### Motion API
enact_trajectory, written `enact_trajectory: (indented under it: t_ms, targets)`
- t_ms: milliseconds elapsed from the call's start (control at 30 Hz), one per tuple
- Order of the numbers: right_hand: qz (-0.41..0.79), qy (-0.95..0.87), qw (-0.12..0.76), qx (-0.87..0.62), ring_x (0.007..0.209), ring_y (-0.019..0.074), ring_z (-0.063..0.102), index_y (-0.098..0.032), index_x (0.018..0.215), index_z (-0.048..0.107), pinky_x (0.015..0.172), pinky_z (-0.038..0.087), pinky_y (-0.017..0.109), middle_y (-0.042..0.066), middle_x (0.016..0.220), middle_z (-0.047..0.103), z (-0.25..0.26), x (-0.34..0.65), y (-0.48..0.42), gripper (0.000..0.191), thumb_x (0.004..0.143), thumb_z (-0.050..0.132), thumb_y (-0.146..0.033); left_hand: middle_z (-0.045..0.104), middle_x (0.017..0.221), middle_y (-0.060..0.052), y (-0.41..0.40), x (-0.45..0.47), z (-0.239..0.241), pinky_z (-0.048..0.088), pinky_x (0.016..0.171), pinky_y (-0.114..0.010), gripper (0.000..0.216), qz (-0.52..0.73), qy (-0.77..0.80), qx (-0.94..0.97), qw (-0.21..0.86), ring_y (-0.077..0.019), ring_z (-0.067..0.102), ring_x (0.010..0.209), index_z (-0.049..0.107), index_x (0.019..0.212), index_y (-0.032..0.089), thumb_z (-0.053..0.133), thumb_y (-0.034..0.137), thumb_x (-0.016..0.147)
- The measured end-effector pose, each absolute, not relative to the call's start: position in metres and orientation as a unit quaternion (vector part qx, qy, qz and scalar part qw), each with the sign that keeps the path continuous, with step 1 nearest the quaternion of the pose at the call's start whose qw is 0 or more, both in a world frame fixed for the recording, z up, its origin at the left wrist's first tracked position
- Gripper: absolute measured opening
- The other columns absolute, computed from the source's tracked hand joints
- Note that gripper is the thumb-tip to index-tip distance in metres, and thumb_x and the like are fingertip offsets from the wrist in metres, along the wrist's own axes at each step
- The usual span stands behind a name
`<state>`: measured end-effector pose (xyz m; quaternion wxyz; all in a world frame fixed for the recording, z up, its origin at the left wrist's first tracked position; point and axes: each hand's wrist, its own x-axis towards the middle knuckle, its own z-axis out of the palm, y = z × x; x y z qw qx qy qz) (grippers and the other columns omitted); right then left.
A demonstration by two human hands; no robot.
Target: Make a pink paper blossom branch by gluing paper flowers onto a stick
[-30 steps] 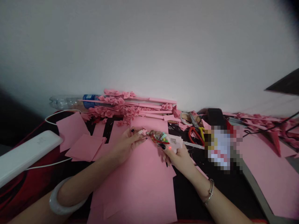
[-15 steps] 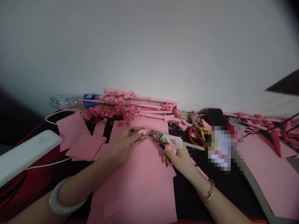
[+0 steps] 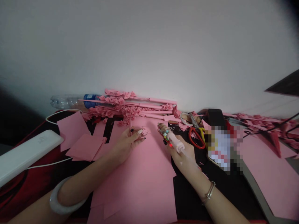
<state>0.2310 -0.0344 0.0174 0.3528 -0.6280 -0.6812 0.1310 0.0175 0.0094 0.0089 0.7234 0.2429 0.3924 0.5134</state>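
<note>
Between the fingertips of my left hand [image 3: 127,141] is a small folded pink paper flower [image 3: 145,131], partly covered by the fingers. My right hand [image 3: 183,152] is wrapped round a hot glue gun [image 3: 171,138] with a lit red light and colourful decoration near its nozzle. A clear glue stick runs out of its back end. The nozzle points up and away, apart from the flower. Beneath both hands lie large pink paper sheets [image 3: 144,186].
Pink paper flower stems [image 3: 130,110] are heaped along the wall beside a plastic bottle [image 3: 67,101]. Scissors [image 3: 196,137] lie right of the glue gun. Pink paper squares [image 3: 85,146] and a white power bank-like box [image 3: 32,154] are at left.
My right hand has drawn the glue gun back to the right, away from the paper flower, and turned its nozzle upward. The left hand has stayed in place.
</note>
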Motion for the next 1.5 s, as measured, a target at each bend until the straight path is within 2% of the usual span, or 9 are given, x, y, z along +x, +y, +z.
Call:
enact_trajectory:
  t_ms: [233,367,533,667,767,867,1067,1233,1500]
  targets:
    - [0.025,-0.650,0.237,-0.722,0.085,0.0312,0.070,-0.015,0.117,0.062,0.069,0.052,0.037,0.013,0.099,0.073,0.018,0.248,-0.019,0.041,0.079,0.057,-0.030,0.071,0.089,-0.001,0.008,0.016,0.005,0.052,0.087,-0.034,0.020,0.504,0.403,0.286,0.708,-0.0197,0.064,0.087,0.069,0.078,0.024,0.085,0.028,0.066]
    - [-0.025,-0.662,0.248,-0.707,0.103,0.0351,0.063,-0.007,0.130,0.053,0.084,0.052,0.046,0.020,0.115,0.066,0.007,0.259,-0.011,0.054,0.079,0.054,-0.024,0.070,0.091,-0.002,0.006,0.018,0.007,0.052,0.085,-0.034,0.023,0.494,0.411,0.326,0.693,-0.0197,0.064,0.089,0.068,0.079,0.023,0.085,0.031,0.066]
    - [-0.082,-0.676,0.261,-0.685,0.100,0.0357,0.059,-0.004,0.136,0.046,0.084,0.051,0.051,0.022,0.107,0.061,-0.010,0.272,-0.004,0.054,0.084,0.047,-0.017,0.065,0.093,0.000,0.003,0.020,0.007,0.052,0.083,-0.032,0.028,0.476,0.418,0.353,0.689,-0.0162,0.062,0.085,0.065,0.080,0.021,0.085,0.035,0.066]
    - [-0.109,-0.672,0.271,-0.680,0.102,0.0364,0.054,-0.005,0.132,0.051,0.086,0.048,0.055,0.022,0.106,0.056,-0.009,0.277,-0.003,0.050,0.084,0.053,-0.019,0.064,0.088,0.000,0.001,0.021,0.007,0.051,0.084,-0.033,0.027,0.466,0.417,0.353,0.696,-0.0168,0.062,0.085,0.063,0.079,0.021,0.084,0.034,0.068]
    - [-0.119,-0.663,0.334,-0.660,0.109,0.0356,0.051,-0.012,0.126,0.057,0.092,0.045,0.056,0.019,0.113,0.052,0.003,0.275,-0.004,0.044,0.084,0.058,-0.025,0.064,0.087,0.001,0.001,0.022,0.008,0.051,0.085,-0.034,0.026,0.455,0.413,0.342,0.710,-0.0159,0.062,0.084,0.062,0.078,0.020,0.084,0.031,0.068]
    - [-0.090,-0.673,0.417,-0.604,0.106,0.0295,0.054,-0.018,0.117,0.061,0.094,0.046,0.049,0.013,0.110,0.054,0.017,0.263,-0.012,0.031,0.086,0.057,-0.022,0.064,0.084,0.001,-0.001,0.024,0.009,0.050,0.085,-0.033,0.025,0.449,0.397,0.311,0.738,-0.0154,0.062,0.083,0.062,0.076,0.020,0.084,0.028,0.068]
    - [0.131,-0.757,0.429,-0.476,0.080,0.0185,0.059,-0.021,0.105,0.062,0.068,0.050,0.030,0.007,0.098,0.061,0.018,0.220,-0.035,0.020,0.086,0.061,-0.015,0.066,0.083,0.001,-0.007,0.027,0.012,0.050,0.086,-0.030,0.025,0.431,0.341,0.283,0.786,-0.0149,0.063,0.083,0.064,0.079,0.020,0.086,0.026,0.068]
    - [0.204,-0.733,0.446,-0.472,0.065,0.0138,0.053,-0.021,0.098,0.062,0.060,0.046,0.026,0.002,0.083,0.060,0.009,0.206,-0.040,0.018,0.084,0.061,-0.011,0.067,0.082,0.000,-0.011,0.031,0.016,0.052,0.081,-0.027,0.023,0.412,0.338,0.294,0.793,-0.0152,0.064,0.084,0.065,0.076,0.020,0.086,0.024,0.067]
    - [0.240,-0.697,0.468,-0.488,0.064,0.0137,0.056,-0.021,0.089,0.065,0.057,0.046,0.025,0.002,0.077,0.062,0.010,0.206,-0.040,0.011,0.085,0.058,-0.012,0.064,0.079,0.002,-0.012,0.034,0.011,0.054,0.081,-0.033,0.026,0.425,0.376,0.308,0.763,-0.0155,0.063,0.077,0.063,0.072,0.021,0.087,0.028,0.064]
